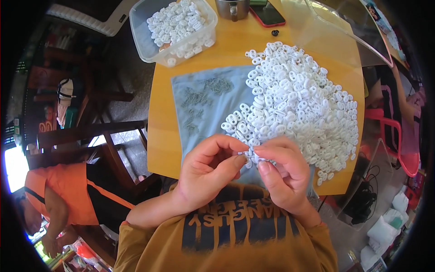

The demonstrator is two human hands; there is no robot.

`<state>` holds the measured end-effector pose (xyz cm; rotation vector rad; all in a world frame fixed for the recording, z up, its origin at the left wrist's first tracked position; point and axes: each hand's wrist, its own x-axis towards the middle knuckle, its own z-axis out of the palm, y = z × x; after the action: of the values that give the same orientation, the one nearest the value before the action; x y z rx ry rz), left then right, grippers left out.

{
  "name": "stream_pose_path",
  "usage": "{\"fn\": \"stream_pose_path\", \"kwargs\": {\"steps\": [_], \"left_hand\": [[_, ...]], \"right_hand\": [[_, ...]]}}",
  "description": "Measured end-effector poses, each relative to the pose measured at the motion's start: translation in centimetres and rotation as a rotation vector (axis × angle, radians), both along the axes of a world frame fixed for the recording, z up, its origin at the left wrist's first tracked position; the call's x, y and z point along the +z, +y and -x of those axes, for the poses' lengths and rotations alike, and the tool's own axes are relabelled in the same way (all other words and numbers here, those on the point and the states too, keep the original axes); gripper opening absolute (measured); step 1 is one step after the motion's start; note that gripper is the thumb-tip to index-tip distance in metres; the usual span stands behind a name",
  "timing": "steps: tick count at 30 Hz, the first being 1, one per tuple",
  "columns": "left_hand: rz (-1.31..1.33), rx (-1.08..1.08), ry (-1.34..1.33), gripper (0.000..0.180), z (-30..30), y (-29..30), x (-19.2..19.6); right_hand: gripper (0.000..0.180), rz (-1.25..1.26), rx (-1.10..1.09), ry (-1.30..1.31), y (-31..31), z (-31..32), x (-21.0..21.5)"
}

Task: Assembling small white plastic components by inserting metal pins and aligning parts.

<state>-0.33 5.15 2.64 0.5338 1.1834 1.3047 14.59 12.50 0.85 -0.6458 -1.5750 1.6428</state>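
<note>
Over the near part of the blue cloth [181,104], the right hand [286,172] pinches a white piece [256,158]; the left hand [201,172] has its fingertips close beside it, but I cannot tell whether its grip holds anything. A heap of white pieces [290,99] spreads from the cloth's right side onto the table [161,136]; small metal bits [195,97] lie on the cloth's left

There are 2 bare hands [206,170], 1 yellow-brown wooden surface [163,136], 1 light-blue cloth [208,127], 1 translucent rectangular plastic tub [141,41], 1 grey metal cup [233,10], 1 dark, red-edged phone [268,14] and 1 small black round piece [275,33]. White, oval, two-holed plastic pieces [290,90] and thin dark slivers [218,86] are too many to count.
</note>
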Motion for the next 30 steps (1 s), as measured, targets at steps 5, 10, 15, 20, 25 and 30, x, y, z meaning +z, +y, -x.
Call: {"fn": "stream_pose_path", "kwargs": {"steps": [5, 10, 15, 20, 25, 30], "left_hand": [[-0.037, 0.010, 0.031, 0.017, -0.2, -0.1, -0.3], [-0.063, -0.023, -0.049, 0.020, -0.1, -0.2, -0.5], [-0.062, -0.058, -0.132, 0.027, 0.3, -0.4, -0.6], [-0.092, -0.054, -0.192, 0.032, 0.4, -0.3, -0.7], [-0.087, -0.051, -0.216, 0.032, 0.7, -0.8, -1.0], [-0.164, -0.074, -0.202, 0.028, 0.7, -0.4, -2.0]], "right_hand": [[0.030, -0.408, -0.018, -0.137, 0.3, 0.2, -0.3], [0.033, -0.284, 0.037, -0.112, 0.4, 0.2, -0.4], [0.036, -0.268, 0.059, -0.081, 0.4, 0.5, -0.4], [0.042, -0.353, 0.065, -0.095, 0.6, 0.7, -0.3], [0.042, -0.210, 0.154, -0.026, 0.6, 0.9, -0.5], [0.037, -0.125, 0.178, -0.073, 0.3, 0.7, -0.7]]}}
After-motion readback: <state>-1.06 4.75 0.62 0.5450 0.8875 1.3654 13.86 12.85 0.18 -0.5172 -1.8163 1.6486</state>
